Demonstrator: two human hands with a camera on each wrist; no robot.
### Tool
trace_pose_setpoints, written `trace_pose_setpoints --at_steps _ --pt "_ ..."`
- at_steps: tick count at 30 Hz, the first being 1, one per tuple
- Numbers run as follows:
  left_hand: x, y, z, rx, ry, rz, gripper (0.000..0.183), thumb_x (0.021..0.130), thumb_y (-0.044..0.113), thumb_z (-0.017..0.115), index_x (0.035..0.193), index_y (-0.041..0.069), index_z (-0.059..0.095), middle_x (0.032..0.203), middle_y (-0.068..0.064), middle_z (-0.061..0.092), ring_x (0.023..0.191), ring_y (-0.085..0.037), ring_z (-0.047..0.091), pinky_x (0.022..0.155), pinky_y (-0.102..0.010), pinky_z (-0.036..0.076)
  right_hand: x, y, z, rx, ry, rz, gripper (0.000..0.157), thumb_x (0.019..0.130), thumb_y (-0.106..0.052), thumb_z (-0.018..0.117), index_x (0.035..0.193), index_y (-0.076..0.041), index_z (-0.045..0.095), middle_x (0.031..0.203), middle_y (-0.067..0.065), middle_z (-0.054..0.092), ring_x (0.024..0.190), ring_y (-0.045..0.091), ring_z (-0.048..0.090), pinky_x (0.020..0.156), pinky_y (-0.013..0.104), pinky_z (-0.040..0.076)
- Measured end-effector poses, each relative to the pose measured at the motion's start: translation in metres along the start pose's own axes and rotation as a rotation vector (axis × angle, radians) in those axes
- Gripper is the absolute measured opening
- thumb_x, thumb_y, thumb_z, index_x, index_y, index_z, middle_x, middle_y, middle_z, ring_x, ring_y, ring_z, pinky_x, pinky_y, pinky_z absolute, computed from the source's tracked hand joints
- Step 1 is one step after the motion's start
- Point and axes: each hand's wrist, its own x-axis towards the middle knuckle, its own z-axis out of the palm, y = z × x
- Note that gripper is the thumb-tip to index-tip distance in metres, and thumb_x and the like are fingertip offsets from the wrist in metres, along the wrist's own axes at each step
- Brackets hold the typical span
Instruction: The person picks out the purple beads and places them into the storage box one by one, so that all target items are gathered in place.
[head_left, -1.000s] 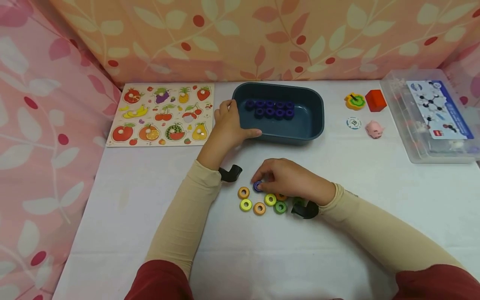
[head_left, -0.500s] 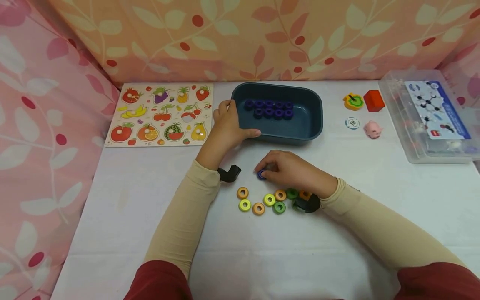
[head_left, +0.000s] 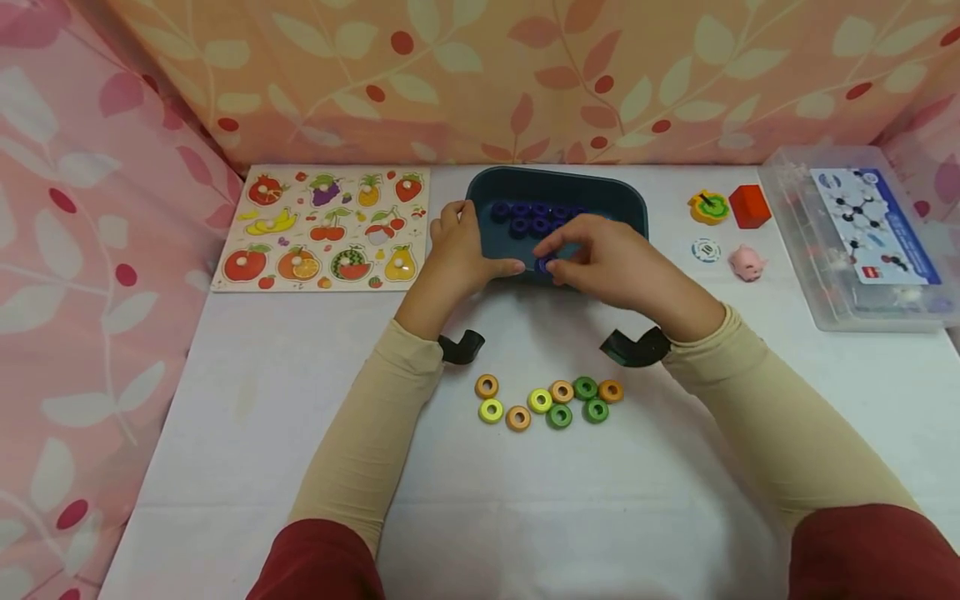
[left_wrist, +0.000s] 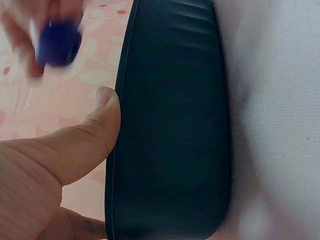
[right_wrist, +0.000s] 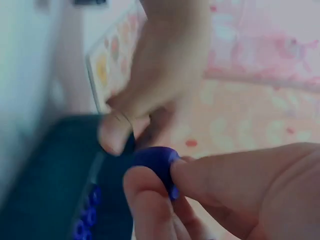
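Observation:
A dark blue-green plastic tub [head_left: 600, 177] stands at the back of the white table, with several purple rings [head_left: 519, 225] in rows inside. My left hand [head_left: 459, 258] grips its left front corner; the left wrist view shows the thumb [left_wrist: 107, 112] on the rim. Over the tub's front rim, my right hand [head_left: 618, 262] pinches one more purple ring [right_wrist: 157, 162] between thumb and fingers. On the cloth in front lie several loose rings: orange ones [head_left: 487, 386], yellow ones [head_left: 491, 411] and green ones [head_left: 586, 387].
Left of the tub lies a fruit peg puzzle board [head_left: 296, 233]. To the right are a toy apple piece [head_left: 708, 207], a red block [head_left: 750, 206], a poker chip [head_left: 707, 250] and a pink pig [head_left: 747, 262]. A clear plastic case [head_left: 825, 296] lies at the far right.
My right hand has lifted the purple ring from among the loose rings and carried it up and back to the tub. My left hand stays at the tub's corner.

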Motion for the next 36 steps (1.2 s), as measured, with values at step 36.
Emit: trace_pose_setpoints --at_steps 36 --pt "-0.007 -0.004 0.001 0.021 0.0 0.018 0.118 0.077 0.056 0.081 0.161 0.007 0.013 0.165 -0.01 0.012 0.145 -0.034 0.017 0.117 -0.045 0.033 0.08 0.019 0.015 0.125 0.097 0.058 0.041 0.098 -0.035 0.062 0.136 -0.019 0.062 0.133 0.002 0.064 0.109 0.02 0.062 0.096 0.038 0.05"
